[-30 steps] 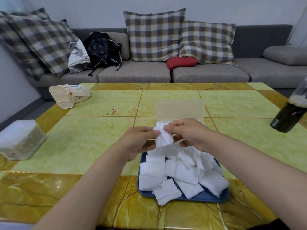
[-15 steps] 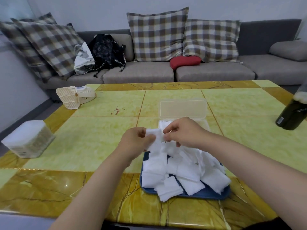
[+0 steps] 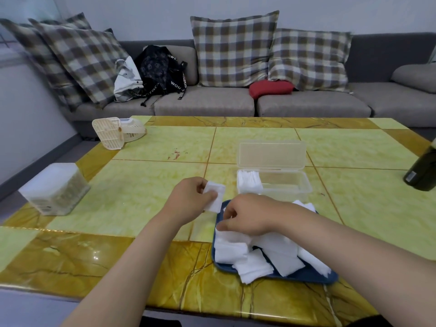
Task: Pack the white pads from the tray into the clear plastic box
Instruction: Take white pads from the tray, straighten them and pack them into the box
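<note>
Over the tray [image 3: 304, 277], right hand [image 3: 246, 218] grips pads [image 3: 232, 250]; left hand [image 3: 188, 199] pinches a pad [image 3: 214, 196].

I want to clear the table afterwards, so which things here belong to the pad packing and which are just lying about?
In the job: blue tray, white pads under the right hand, single pad in the left hand, clear plastic box.
Lying about: small fan, white lidded container, dark bottle, black bag, red cushion.

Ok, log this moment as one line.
left hand: holds white pad | right hand: curled on piled pads in tray | clear box: open, few packed pads
</note>
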